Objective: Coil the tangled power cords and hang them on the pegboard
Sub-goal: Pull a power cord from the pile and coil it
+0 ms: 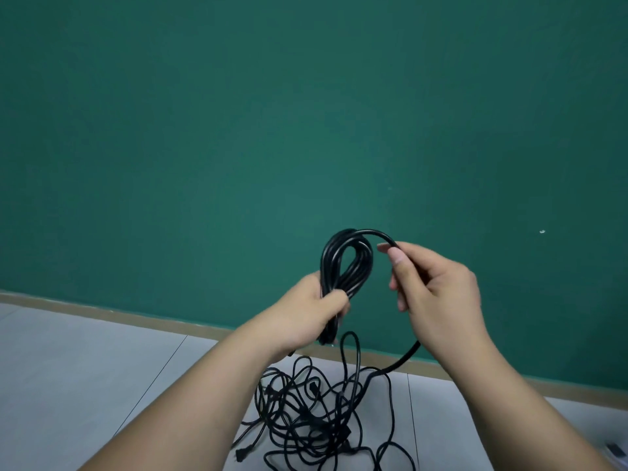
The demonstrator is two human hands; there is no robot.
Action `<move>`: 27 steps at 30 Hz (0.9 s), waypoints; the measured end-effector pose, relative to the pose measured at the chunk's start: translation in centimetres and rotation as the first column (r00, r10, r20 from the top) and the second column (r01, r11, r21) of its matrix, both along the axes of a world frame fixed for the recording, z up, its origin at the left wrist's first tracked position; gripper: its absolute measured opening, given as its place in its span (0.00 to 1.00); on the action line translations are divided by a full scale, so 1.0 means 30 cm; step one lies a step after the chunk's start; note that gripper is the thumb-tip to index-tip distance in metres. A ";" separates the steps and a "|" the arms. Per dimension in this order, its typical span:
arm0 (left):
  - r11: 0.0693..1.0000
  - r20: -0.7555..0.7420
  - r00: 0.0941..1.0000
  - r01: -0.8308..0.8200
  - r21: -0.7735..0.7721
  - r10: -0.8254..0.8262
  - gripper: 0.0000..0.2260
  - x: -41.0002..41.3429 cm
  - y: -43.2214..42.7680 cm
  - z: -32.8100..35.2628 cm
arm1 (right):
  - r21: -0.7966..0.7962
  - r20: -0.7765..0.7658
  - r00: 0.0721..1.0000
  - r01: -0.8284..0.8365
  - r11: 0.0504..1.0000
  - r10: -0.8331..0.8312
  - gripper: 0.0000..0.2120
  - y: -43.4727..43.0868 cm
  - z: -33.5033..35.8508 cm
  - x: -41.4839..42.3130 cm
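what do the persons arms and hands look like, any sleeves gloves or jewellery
Both are bare. The left hand and right hand wear no gloves, and no rings show. The left forearm and right forearm are uncovered to the frame's edge: no sleeve, watch or bracelet in view. The right thumbnail is short and plain.

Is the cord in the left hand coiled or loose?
Partly coiled: the left hand grips a bundle of loops, the right hand holds a strand trailing to the tangled pile.
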State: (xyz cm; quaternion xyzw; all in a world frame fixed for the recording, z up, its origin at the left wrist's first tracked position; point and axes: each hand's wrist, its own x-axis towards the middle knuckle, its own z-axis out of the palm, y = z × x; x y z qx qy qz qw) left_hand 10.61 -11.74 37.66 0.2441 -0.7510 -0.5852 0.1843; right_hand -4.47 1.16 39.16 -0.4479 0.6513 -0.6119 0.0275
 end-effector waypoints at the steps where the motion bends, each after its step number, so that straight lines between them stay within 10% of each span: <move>1: 0.999 0.030 0.999 0.041 -0.004 -0.041 0.06 -0.002 0.008 -0.003 | 0.025 -0.023 0.999 0.050 0.998 -0.049 0.08 -0.001 -0.003 0.001; 27: 0.997 -0.030 0.997 0.074 -0.022 -0.075 0.08 -0.034 0.090 0.004 | 0.012 0.640 0.761 -0.151 0.988 0.108 0.07 0.021 0.022 -0.059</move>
